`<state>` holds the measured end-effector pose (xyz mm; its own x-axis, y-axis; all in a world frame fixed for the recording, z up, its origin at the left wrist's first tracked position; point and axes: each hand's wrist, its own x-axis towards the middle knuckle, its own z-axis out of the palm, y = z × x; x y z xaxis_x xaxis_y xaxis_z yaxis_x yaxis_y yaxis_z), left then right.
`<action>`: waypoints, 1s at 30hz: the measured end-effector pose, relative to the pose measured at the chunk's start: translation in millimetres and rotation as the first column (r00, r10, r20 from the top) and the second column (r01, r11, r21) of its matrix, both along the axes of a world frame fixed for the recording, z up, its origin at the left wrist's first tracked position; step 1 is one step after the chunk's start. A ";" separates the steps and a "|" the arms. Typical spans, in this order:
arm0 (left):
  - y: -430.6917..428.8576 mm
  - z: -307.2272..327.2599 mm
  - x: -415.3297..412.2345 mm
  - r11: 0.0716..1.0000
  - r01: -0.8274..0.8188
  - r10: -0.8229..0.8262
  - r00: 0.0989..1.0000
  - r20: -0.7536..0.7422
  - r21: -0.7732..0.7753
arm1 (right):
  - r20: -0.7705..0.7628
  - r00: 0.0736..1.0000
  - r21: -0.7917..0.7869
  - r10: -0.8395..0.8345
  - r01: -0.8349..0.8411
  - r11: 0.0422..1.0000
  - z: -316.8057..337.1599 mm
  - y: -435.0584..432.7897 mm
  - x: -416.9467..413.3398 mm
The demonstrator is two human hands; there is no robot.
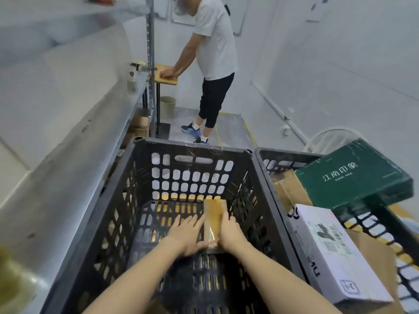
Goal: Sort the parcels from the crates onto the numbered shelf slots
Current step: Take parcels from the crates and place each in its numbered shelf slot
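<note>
**Operator:** How far along am I?

**Spotter:** Well on with the front crate, by the look of it; your hands are down at its floor on one slim brown parcel, and I see nothing else lying in there (the near corners are hidden under your arms, mind).

**Operator:** And my hold on it?

**Spotter:** Your left hand lies with its fingers straight along the parcel's left side, pressing rather than clasping; your right hand pinches the right edge, thumb on top, fingers down the side; the parcel seems to rest on the crate floor, toward the far right, not yet lifted.

**Operator:** What's left, then?

**Spotter:** This one has to come out and go to its slot on the shelf at your left; I cannot read any slot numbers, nor the parcel's label; after that, the second crate at your right is the bulk of the work; a green box sits tilted on top, a white box lies nearer you, and cardboard boxes show beneath them; I'd judge you near halfway, no further.
</note>
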<state>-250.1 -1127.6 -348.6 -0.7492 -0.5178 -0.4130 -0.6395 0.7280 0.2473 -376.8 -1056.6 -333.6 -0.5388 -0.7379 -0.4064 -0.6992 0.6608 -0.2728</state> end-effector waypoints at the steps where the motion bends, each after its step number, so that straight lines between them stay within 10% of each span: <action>1: 0.6 -3.7 -0.3 0.999 -0.009 0.009 1.000 -0.012 0.037 | 0.026 1.000 0.007 -0.011 0.011 1.000 -1.1 -0.1 0.1; 12: 7.6 -3.1 -3.6 0.898 -0.105 0.169 0.979 -0.114 0.426 | 0.082 0.996 0.006 -0.043 0.042 0.999 -16.2 4.0 3.2; 30: 12.6 95.3 44.6 0.894 -0.227 0.377 0.847 -0.375 0.386 | 0.216 0.946 -0.608 0.243 -0.065 0.791 94.8 31.9 31.9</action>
<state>-205.6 -1115.0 -253.3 -0.7158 -0.6452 -0.2673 -0.5878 0.3500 0.7294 -345.0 -1024.7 -238.7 -0.3322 -0.9429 0.0222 -0.6169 0.1994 -0.7614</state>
